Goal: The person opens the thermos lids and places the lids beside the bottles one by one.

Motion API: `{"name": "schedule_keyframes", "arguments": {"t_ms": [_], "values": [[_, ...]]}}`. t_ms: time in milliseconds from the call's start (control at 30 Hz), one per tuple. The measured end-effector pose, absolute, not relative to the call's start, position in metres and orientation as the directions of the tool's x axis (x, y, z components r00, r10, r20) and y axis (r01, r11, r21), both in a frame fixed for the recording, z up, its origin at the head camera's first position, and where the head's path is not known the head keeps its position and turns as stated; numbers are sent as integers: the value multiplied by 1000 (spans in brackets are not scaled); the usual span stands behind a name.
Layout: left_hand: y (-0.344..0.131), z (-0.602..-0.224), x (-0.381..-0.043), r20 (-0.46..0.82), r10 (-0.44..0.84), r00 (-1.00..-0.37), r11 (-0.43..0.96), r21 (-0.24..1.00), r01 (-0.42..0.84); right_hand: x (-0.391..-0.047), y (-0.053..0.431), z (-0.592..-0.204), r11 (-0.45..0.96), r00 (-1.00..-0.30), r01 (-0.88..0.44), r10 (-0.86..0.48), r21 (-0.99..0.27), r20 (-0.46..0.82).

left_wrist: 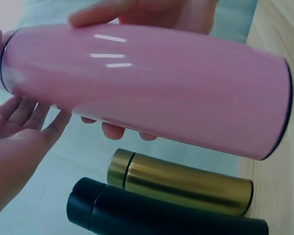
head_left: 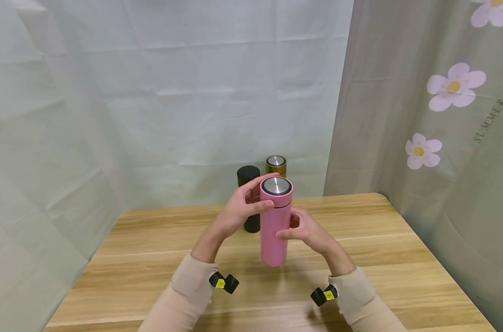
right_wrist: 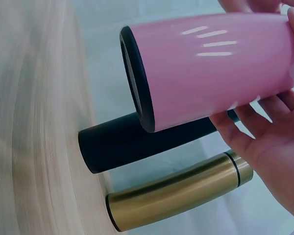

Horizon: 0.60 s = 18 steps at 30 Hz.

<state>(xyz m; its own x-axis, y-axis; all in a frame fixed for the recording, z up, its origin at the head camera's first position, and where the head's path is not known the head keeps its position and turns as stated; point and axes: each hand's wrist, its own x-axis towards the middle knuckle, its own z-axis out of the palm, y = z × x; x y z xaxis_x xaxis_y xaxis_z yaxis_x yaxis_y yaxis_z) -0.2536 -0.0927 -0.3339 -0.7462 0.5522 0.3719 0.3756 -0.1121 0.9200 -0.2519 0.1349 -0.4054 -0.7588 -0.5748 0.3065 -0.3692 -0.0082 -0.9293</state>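
- Pale left sleeve (head_left: 193, 288) lies nearest, with a small black wrist camera (head_left: 230, 284) at its cuff, presumably set to watch the hand.
- Left hand (head_left: 240, 210): thumb and fingers curl round the top of the pink bottle (head_left: 273, 246), by the seam of its lid (head_left: 276, 186); this high hold probably steadies the upper end.
- Black bottle (right_wrist: 127, 142): upright on the far part of the wooden table (head_left: 164, 258), partly behind the left hand. Its cap is on, so the contents are hidden.
- The pink bottle is in the middle, nearer than the others, about upright and raised off the table. Its lid is on; whether anything is inside cannot be told.
- Gold bottle (left_wrist: 186, 183): far, right of the black one, upright and capped, contents unseen. Standing back, the pair likely leaves both hands room.
- Right hand (head_left: 307, 230): gripping the pink body lower down, thumb on the near side, fingers behind, seemingly bearing the weight.
- Right sleeve (head_left: 355, 295): near right.
- Flowered curtain (head_left: 455, 193): far right, beyond the table's edge.
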Motion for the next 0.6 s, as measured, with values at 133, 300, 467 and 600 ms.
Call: {"name": "schedule_keyframes", "arguments": {"t_ms": [133, 300, 467, 600], "values": [[-93, -334, -257, 365, 602, -710, -145, 925, 352, -253, 137, -406, -19, -733, -369, -609, -929, 303], [-93, -335, -259, 380, 611, -695, -171, 920, 353, -254, 136, -405, -24, -724, -371, -619, -928, 305], [-93, -335, -257, 396, 584, -709, -162, 912, 376, -253, 135, -405, -18, -725, -376, -616, -926, 306], [-93, -337, -253, 399, 533, -746, -136, 911, 390, -252, 134, -405, -5, -731, -389, -607, -921, 312]]}}
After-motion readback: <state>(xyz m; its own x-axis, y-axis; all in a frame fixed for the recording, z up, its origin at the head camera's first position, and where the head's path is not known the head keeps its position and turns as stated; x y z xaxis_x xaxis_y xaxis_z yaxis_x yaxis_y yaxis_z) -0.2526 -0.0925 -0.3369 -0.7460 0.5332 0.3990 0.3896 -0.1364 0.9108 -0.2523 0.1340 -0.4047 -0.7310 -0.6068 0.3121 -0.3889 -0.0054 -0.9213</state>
